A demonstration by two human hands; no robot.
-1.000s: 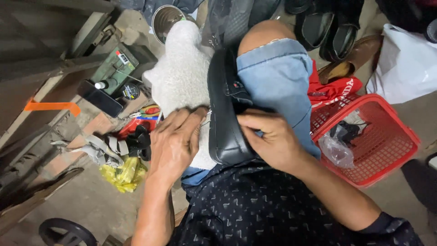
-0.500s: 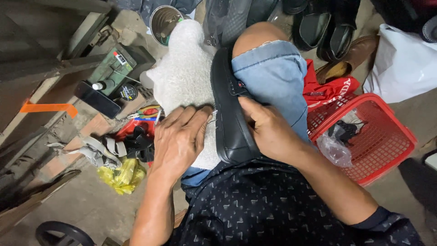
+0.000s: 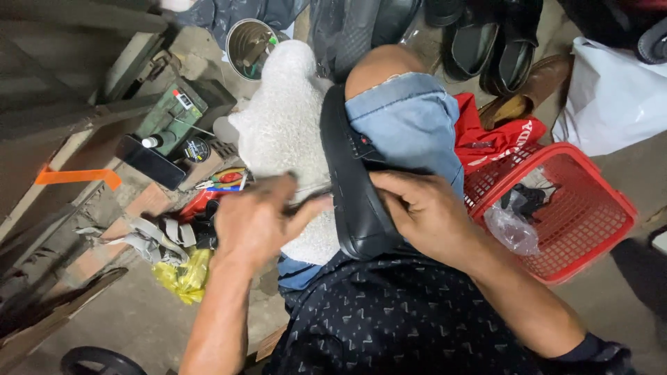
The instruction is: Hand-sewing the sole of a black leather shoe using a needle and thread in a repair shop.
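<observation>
On the person's lap, a black shoe (image 3: 351, 201) lies sole-edge up against a white fluffy cloth (image 3: 285, 132); right hand (image 3: 417, 212) grips it, left hand (image 3: 253, 222) pinches something unclear, work seemingly unfinished.

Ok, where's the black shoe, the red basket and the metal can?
black shoe (image 3: 354, 208), head view, on its black side
red basket (image 3: 590, 208), head view, on its mesh floor
metal can (image 3: 243, 42), head view, on its rim
</observation>
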